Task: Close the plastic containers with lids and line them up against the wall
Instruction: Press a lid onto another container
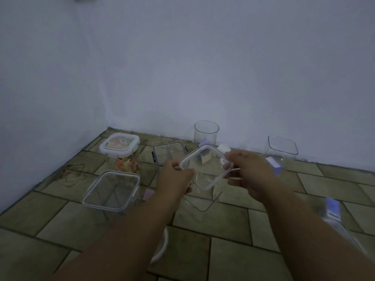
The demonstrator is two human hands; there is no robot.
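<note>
Tiled floor (233, 250) meeting a pale wall (203, 67), seen from the head camera. Near the far-left corner of the floor stands a closed container (121, 153) with a white-rimmed lid and colourful contents. In front of it, closer to the viewer, is an open rectangular container (111, 189) of clear plastic. To its right, further back, an open dark-rimmed container (169, 152) rests on the floor.

At centre, the left hand (175, 179) and the right hand (251, 175) hold a clear square lid (205, 167) between them, raised above the floor and tilted. The fingers of each hand are curled round opposite edges of the lid.

Behind the lid, a round open container (206, 131) stands against the wall. Further right, along the same far edge of the floor, is a square open container (283, 146). At the right edge of the floor lies a blurred clear piece with a purple part (332, 207); what it is cannot be told.
</note>
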